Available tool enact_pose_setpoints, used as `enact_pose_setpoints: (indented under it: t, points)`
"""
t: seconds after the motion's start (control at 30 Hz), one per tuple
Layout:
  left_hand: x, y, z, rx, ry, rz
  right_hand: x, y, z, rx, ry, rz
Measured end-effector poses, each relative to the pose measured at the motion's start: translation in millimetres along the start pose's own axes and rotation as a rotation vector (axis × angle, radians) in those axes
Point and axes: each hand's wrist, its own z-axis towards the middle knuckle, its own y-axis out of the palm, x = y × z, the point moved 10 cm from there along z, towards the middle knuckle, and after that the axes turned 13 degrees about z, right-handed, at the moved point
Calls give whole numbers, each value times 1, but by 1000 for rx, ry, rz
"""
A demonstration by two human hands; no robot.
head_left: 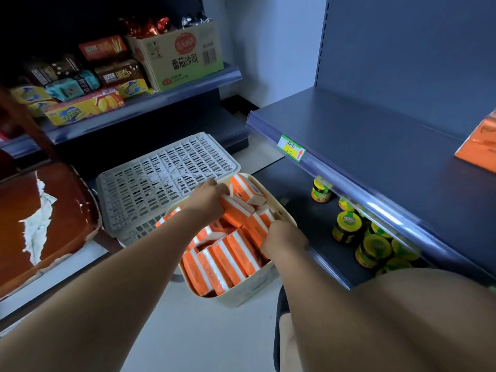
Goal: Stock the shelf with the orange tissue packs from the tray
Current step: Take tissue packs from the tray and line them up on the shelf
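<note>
Head view: left hand (pixel 212 197) and right hand (pixel 284 237) each clutch orange tissue packs (pixel 222 261), white-striped, standing on edge in the cream tray (pixel 249 294) beneath them; shelf (pixel 375 146) lies beyond the right hand.

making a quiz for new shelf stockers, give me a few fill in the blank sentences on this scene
1. The left hand and the right hand grip ____ tissue packs in the cream tray.
2. The tray stands on the ____, next to a white slatted crate.
3. The price tag on the blue shelf shows a red ____.
4. The jars stand on the level ____ that shelf.
Missing words: orange; floor; arrow; below.
</note>
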Motion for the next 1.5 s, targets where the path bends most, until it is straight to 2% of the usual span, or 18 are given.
enact_pose_setpoints:
  t: [0.17,0.4,0.63,0.73,0.8,0.97,1.17,1.5]
  points:
    - [-17,-44,-3,100,-62,-179,-19,-52,4,31,3,340]
    - [-23,-95,-17,158,-163,-641,-41,-124,-16,158,-155,435]
    - [43,-151,-18,164,-39,-899,4,-231,-68,347,-346,735]
    - [102,-178,-17,167,76,-1029,60,-291,-109,493,-478,757]
    - [151,-196,-19,163,192,-1083,109,-327,-141,606,-479,801]
    - [308,-220,-41,46,545,-1153,243,-380,-220,949,-308,850]
    - [470,-210,-89,-135,820,-1113,361,-403,-296,1169,-70,764]
    - [596,-149,-158,-235,1022,-964,494,-397,-401,1377,209,715]
